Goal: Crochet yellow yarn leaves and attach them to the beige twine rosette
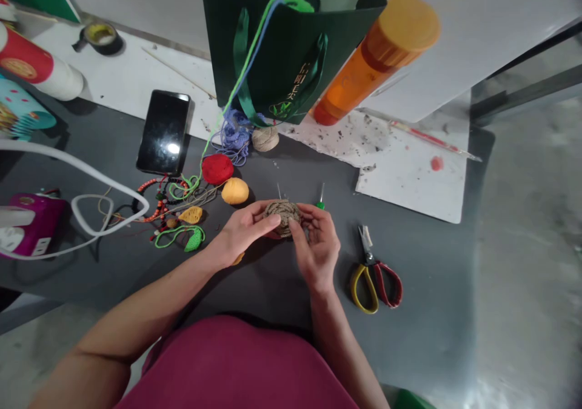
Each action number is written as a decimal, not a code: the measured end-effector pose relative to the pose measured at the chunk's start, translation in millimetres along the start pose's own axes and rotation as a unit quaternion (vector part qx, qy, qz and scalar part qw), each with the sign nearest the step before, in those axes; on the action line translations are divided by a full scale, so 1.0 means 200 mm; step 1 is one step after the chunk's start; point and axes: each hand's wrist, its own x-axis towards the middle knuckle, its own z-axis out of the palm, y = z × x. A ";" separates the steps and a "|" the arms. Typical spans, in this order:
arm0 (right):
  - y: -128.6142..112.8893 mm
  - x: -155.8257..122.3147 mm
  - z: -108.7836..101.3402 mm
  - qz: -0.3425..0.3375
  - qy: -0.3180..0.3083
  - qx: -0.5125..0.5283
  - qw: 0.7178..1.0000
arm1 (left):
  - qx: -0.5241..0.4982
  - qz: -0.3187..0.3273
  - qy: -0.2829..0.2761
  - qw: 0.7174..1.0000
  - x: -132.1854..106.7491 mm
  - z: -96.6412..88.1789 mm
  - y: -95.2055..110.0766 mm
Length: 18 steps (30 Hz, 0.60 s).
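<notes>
Brown yarn piece (282, 215): right in the middle of the action, gripped between both hands over the surface (422, 300), rounded face turned up, probably for a clear look at the stitches.
Left hand (247, 227): in from the left, fingers (270, 222) narrowed on the yarn piece, thumb laid across the top, seemingly as a steady clamp.
Right hand (318, 239): holding the opposite side, thumb pressed onto the face, the other fingers curled loosely around the edge, perhaps for a lighter touch.
Thin metal tip (279, 189): poking out past the far edge; hard to say whether stuck in the yarn or lying behind.
Green-handled tool (321, 205): just beyond the right fingers, shaft pointing away, handle nearest, presumably for an easy pick-up.
Scissors (369, 257): out to the right, blades pointing away, handles toward the near side, apparently parked within reach yet clear of the elbows.
Yarn balls: red one (217, 169) and yellow one (235, 191) close together beyond the left hand, likely grouped as a handy supply.
Green strand (226, 106): running up alongside a blue one to the mouth of the dark green bag (282, 51), maybe draped there against tangling.
</notes>
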 end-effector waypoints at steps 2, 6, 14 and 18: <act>-0.02 0.00 0.00 0.016 -0.013 0.027 0.999 | 0.006 0.000 0.011 1.000 0.00 0.00 -0.01; -0.04 0.01 0.00 0.064 -0.021 0.056 0.996 | 0.008 0.007 0.012 1.000 0.01 0.00 -0.03; -0.05 0.01 0.03 0.076 0.007 0.072 0.994 | 0.010 0.000 0.033 0.999 0.00 0.02 -0.02; -0.05 0.00 0.03 0.072 -0.011 0.066 0.995 | -0.007 -0.016 0.014 1.000 -0.01 0.02 -0.01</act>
